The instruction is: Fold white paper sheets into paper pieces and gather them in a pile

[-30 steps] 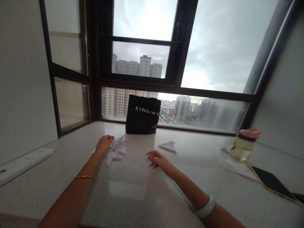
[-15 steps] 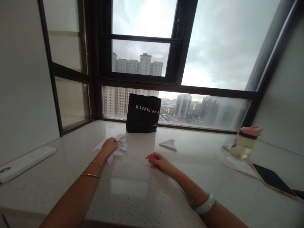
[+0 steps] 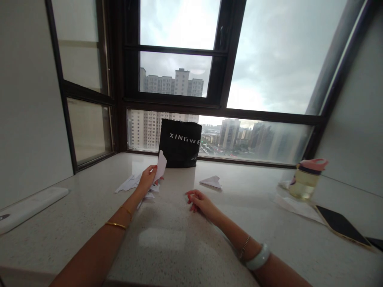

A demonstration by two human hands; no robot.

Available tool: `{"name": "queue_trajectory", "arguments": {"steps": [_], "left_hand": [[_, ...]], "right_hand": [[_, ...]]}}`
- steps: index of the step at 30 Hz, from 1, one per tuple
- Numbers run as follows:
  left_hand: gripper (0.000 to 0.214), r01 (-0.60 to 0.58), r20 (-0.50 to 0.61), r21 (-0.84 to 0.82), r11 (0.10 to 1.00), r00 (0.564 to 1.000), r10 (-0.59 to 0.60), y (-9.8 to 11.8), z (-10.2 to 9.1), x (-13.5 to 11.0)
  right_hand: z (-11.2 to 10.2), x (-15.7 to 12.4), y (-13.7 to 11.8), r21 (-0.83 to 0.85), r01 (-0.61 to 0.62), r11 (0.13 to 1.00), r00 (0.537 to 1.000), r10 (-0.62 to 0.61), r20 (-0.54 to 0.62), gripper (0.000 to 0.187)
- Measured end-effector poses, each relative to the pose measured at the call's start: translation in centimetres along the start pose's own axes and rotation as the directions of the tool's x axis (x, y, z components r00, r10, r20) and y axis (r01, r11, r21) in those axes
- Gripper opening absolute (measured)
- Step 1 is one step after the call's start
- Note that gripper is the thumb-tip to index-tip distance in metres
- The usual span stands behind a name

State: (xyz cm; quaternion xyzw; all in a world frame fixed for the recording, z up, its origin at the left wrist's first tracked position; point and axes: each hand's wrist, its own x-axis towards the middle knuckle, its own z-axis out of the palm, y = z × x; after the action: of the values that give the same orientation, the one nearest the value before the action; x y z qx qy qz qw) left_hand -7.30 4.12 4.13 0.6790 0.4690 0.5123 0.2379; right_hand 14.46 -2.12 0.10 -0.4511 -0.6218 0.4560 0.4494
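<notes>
My left hand (image 3: pixel 148 178) is closed on a folded white paper (image 3: pixel 161 164), pinched between thumb and fingers and raised above the counter. Beneath and beside that hand lies a loose heap of folded white papers (image 3: pixel 129 183), partly hidden by the wrist. My right hand (image 3: pixel 201 202) rests on the counter to the right, its fingers loosely bent and apart, holding nothing. Just beyond it a single folded paper (image 3: pixel 211 182), pointed like a paper plane, lies flat.
A black bag (image 3: pixel 180 144) stands upright against the window. On the right are a bottle with a pink lid (image 3: pixel 306 181), a white sheet (image 3: pixel 299 208) and a dark tablet-like slab (image 3: pixel 342 226). A long white device (image 3: pixel 36 208) lies at left on the speckled counter (image 3: pixel 167 243).
My left hand has lifted a folded paper from the heap, moving slightly right and up with it. The right hand has stayed almost in place.
</notes>
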Motion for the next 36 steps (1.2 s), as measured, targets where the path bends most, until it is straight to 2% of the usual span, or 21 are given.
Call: {"name": "queue_trajectory", "arguments": {"steps": [3, 6, 8, 10, 12, 15, 17, 19, 22, 26, 32, 36], "left_hand": [[0.043, -0.029, 0.218, -0.022, 0.999, 0.975, 0.033, 0.4, 1.9, -1.4], [0.038, -0.066, 0.435, 0.005, 0.998, 0.898, 0.057, 1.1, 3.4, -2.9], [0.034, -0.101, 0.52, 0.042, 0.994, 0.852, 0.065, 1.7, 3.9, -3.4], [0.032, -0.142, 0.538, 0.092, 0.986, 0.84, 0.071, 1.9, 3.9, -3.4], [0.03, -0.17, 0.499, 0.17, 0.971, 0.864, 0.064, 1.8, 3.3, -2.8], [0.025, -0.145, 0.353, 0.369, 0.918, 0.935, 0.005, 0.5, 1.5, -1.5], [0.025, -0.066, 0.216, 0.522, 0.85, 0.975, -0.056, -0.8, -0.1, -0.8], [0.03, 0.048, 0.077, 0.644, 0.764, 0.989, -0.127, -2.2, -1.8, -0.5], [0.032, 0.218, -0.089, 0.742, 0.634, 0.969, -0.229, -3.9, -3.7, -0.7], [0.034, 0.345, -0.197, 0.776, 0.528, 0.928, -0.316, -5.0, -4.8, -0.8], [0.038, 0.426, -0.254, 0.751, 0.505, 0.891, -0.376, -5.2, -5.6, -0.1], [0.027, 0.406, -0.281, 0.723, 0.559, 0.912, -0.299, -4.6, -5.4, -0.2]], "right_hand": [[0.0, 0.0, -0.4, -0.009, 0.032, 0.999, 0.998, -0.033, -0.052, 0.037], [-0.2, 0.1, -0.5, -0.026, 0.059, 0.998, 0.994, -0.061, -0.086, 0.039], [-0.5, 0.4, -0.3, -0.046, 0.065, 0.997, 0.992, -0.07, -0.101, 0.032], [-0.8, 0.6, -0.1, -0.064, 0.064, 0.996, 0.99, -0.072, -0.121, 0.029], [-1.1, 0.7, 0.1, -0.077, 0.059, 0.995, 0.987, -0.069, -0.146, 0.028], [-1.2, 0.6, 0.1, -0.092, 0.042, 0.995, 0.984, -0.057, -0.169, 0.026], [-1.2, 0.4, 0.2, -0.103, 0.023, 0.994, 0.984, -0.04, -0.173, 0.026], [-1.0, 0.2, 0.2, -0.115, -0.001, 0.993, 0.985, -0.019, -0.17, 0.027], [-0.9, 0.0, 0.3, -0.127, -0.025, 0.992, 0.988, 0.005, -0.152, 0.027], [-1.0, 0.2, 0.3, -0.134, -0.018, 0.991, 0.992, 0.001, -0.125, 0.027], [-1.3, 0.5, 0.4, -0.136, -0.005, 0.991, 0.992, -0.011, -0.122, 0.029], [-1.2, 0.4, 0.5, -0.129, 0.001, 0.992, 0.994, -0.015, -0.11, 0.028]]}}
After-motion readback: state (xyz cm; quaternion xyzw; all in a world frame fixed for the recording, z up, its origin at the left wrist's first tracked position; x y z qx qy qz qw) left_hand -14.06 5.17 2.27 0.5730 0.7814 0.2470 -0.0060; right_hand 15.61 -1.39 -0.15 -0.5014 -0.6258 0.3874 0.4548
